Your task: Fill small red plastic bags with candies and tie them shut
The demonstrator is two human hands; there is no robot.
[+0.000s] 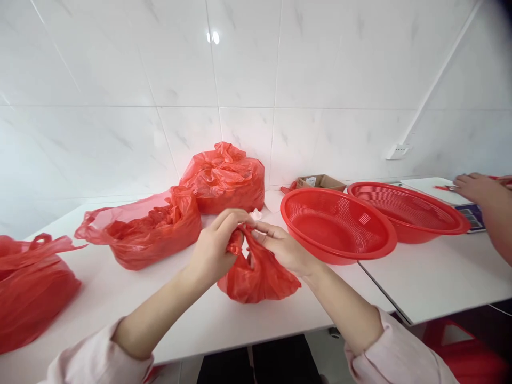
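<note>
A small red plastic bag (260, 280) rests on the white table right in front of me, its lower part bulging. My left hand (220, 240) is closed around one bunched side of its top. With fingertips pinched, my right hand (284, 245) grips the gathered top from the other side. Between the hands a small gap shows in the bag's neck. What lies inside the bag is hidden. Just behind my fingers is a small white scrap (256, 214).
Larger red bags stand at the back (228, 184), left of centre (160, 240) and far left (36, 298). To the right are two red colanders (340, 224) (408, 210), with a cardboard box (322, 182) behind. Another person's hand (478, 186) is near a scale (474, 217).
</note>
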